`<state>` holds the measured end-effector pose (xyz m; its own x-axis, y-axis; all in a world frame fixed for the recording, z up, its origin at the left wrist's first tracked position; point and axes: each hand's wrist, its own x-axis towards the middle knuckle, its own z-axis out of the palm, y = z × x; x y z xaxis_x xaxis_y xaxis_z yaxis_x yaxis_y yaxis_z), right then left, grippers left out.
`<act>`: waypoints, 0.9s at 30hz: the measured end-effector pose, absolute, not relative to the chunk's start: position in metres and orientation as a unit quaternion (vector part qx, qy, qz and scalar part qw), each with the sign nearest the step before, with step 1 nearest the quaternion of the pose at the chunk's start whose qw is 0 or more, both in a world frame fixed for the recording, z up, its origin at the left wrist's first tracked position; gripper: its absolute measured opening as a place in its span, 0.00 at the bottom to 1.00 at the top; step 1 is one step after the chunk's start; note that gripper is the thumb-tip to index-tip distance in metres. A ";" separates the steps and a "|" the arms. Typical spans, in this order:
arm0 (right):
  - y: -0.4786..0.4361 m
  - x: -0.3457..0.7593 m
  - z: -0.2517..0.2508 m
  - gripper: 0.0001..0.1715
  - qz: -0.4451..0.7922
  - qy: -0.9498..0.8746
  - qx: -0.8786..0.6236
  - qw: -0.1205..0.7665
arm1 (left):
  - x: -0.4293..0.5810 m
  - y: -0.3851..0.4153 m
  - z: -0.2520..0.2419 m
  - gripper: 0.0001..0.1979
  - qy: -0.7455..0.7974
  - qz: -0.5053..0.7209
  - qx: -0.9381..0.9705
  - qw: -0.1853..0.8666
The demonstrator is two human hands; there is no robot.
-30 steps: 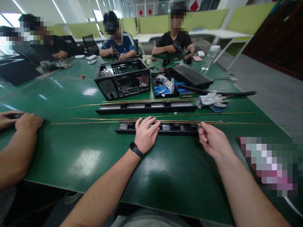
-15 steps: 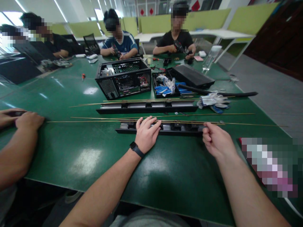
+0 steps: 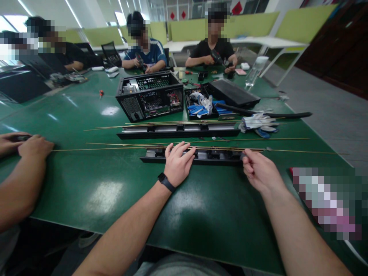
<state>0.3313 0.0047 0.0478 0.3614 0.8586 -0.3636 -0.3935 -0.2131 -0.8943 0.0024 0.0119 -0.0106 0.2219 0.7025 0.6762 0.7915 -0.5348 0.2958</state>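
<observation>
My left hand (image 3: 178, 165) lies with its fingers spread flat on the middle of a black rail (image 3: 218, 156) that runs across the green table (image 3: 115, 184). A black watch sits on that wrist. At the rail's right end my right hand (image 3: 258, 172) has its fingers curled and pinched on a thin brass rod (image 3: 115, 148). That rod runs along the rail's far edge and reaches far to the left. More thin rods lie just beyond it.
A second black rail (image 3: 178, 132) lies farther back, then an open computer case (image 3: 149, 94), a tray of gloves (image 3: 199, 103), a black panel (image 3: 232, 92), loose gloves (image 3: 258, 122) and a black hose (image 3: 273, 114). A co-worker's hands (image 3: 34, 147) rest at the left. Other people sit across the table.
The thin brass rod has slid to the left, and its left end now nearly reaches the co-worker's hand. My right hand shifted slightly along the rail's end. My left hand stayed put.
</observation>
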 end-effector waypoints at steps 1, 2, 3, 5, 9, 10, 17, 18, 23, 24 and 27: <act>0.005 0.331 0.047 0.23 0.527 -0.203 -0.575 0.592 | 0.002 0.012 -0.011 0.17 -0.480 -0.399 -0.779 0.055; 0.005 0.332 0.047 0.23 0.524 -0.201 -0.577 0.593 | 0.002 0.012 -0.011 0.17 -0.480 -0.400 -0.779 0.055; 0.005 0.332 0.047 0.23 0.517 -0.198 -0.580 0.598 | 0.002 0.012 -0.011 0.17 -0.479 -0.400 -0.779 0.054; 0.005 0.333 0.046 0.23 0.508 -0.194 -0.582 0.604 | 0.002 0.012 -0.011 0.17 -0.478 -0.400 -0.780 0.051; 0.005 0.334 0.046 0.24 0.531 -0.214 -0.574 0.585 | 0.002 0.012 -0.011 0.17 -0.480 -0.398 -0.780 0.052; 0.005 0.334 0.046 0.24 0.537 -0.216 -0.573 0.581 | 0.002 0.012 -0.012 0.17 -0.480 -0.398 -0.780 0.053; 0.007 0.334 0.044 0.17 0.503 -0.178 -0.580 0.616 | 0.002 0.013 -0.012 0.16 -0.476 -0.401 -0.780 0.063; 0.007 0.335 0.044 0.18 0.504 -0.181 -0.579 0.615 | 0.002 0.013 -0.012 0.17 -0.478 -0.399 -0.780 0.061; 0.006 0.337 0.044 0.19 0.508 -0.198 -0.580 0.606 | 0.002 0.012 -0.010 0.17 -0.485 -0.390 -0.781 0.048; 0.006 0.337 0.044 0.19 0.509 -0.202 -0.580 0.604 | 0.002 0.012 -0.010 0.17 -0.485 -0.390 -0.781 0.048; 0.005 0.336 0.045 0.22 0.513 -0.215 -0.580 0.595 | 0.002 0.012 -0.010 0.17 -0.482 -0.396 -0.780 0.053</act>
<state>0.3363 0.0046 0.0452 0.3801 0.8604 -0.3393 -0.3608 -0.1998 -0.9110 0.0023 0.0117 -0.0100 0.2220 0.7087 0.6697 0.7934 -0.5305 0.2985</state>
